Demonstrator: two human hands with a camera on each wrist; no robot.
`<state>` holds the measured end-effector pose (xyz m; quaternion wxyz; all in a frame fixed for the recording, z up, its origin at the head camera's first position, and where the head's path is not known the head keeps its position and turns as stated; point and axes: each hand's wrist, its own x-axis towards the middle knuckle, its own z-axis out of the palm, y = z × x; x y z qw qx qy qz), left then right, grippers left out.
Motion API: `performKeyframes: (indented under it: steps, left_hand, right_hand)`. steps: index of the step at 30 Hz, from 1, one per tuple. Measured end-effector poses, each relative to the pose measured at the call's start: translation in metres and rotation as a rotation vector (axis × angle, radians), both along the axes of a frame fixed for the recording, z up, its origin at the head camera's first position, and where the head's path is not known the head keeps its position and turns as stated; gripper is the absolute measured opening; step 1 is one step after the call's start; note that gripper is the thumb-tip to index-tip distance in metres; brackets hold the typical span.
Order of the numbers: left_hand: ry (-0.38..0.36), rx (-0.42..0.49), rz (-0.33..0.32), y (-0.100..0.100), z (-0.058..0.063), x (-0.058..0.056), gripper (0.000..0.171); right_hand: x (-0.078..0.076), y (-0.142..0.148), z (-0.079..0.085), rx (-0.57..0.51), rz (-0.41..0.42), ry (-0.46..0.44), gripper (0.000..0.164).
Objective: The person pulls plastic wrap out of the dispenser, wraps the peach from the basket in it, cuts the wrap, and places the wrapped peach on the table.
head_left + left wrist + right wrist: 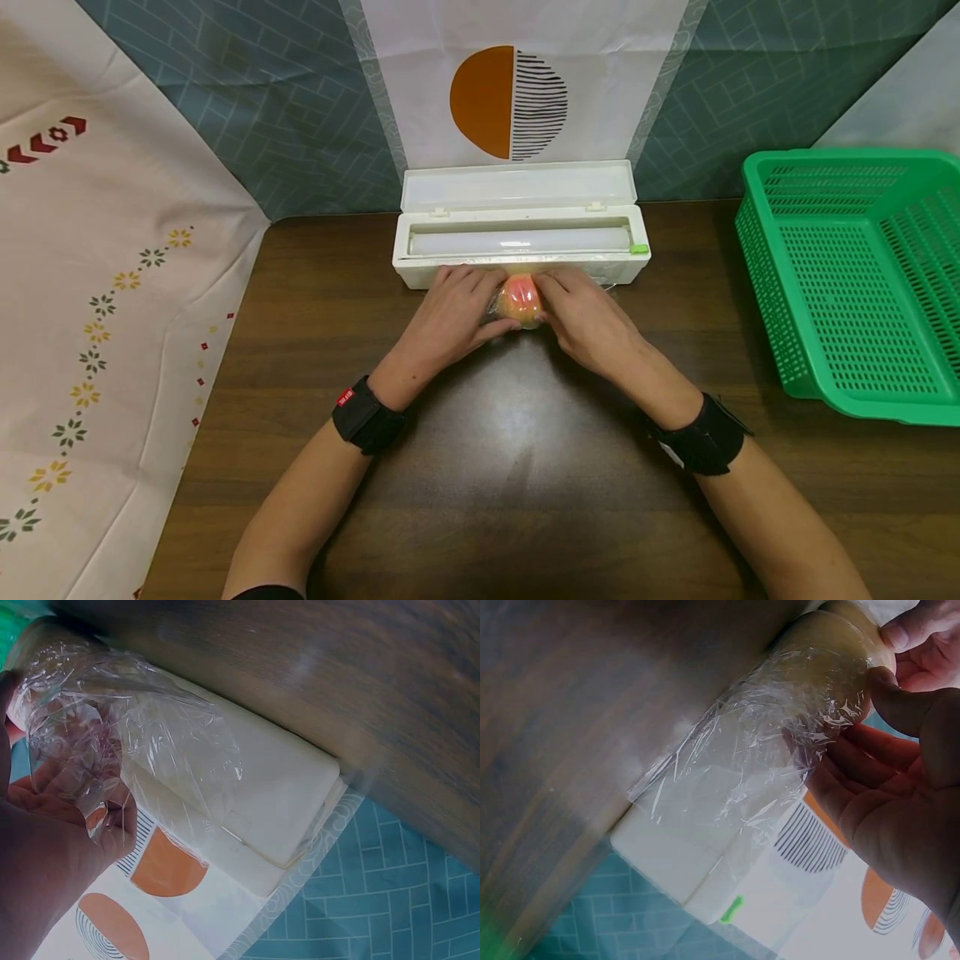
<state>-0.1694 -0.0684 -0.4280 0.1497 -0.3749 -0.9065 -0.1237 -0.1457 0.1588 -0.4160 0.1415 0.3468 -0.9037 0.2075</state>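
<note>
Between both hands, in front of the white dispenser, is a red-and-yellow apple (pixel 521 300) wrapped in cling film (pixel 772 712). My left hand (pixel 456 310) holds it from the left, thumb along its near side and fingers on the far side. From the right, my right hand (pixel 588 321) grips it with the thumb near the apple's edge and the fingers bent behind. Loose film (pixel 172 735) spreads out crumpled beyond the fingers in both wrist views. Just behind the hands stands the cling film dispenser (pixel 420 273), its lid raised and a roll (pixel 517 242) lying inside.
A green plastic basket (pixel 802 333) stands on the wooden table (pixel 517 517) at the right. Patterned cloth (pixel 300 125) hangs behind the dispenser, and a white flowered cloth (pixel 150 333) borders the left side. A small green tab (pixel 639 249) sits on the dispenser's right end.
</note>
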Motion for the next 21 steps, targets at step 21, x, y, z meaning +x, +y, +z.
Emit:
performKeyframes:
  steps: [21]
  left_hand:
    - [-0.036, -0.003, 0.037, -0.0016, 0.0029, 0.0001, 0.067]
  right_hand:
    - [0.0002, -0.0018, -0.0028, -0.007, -0.006, -0.006, 0.045]
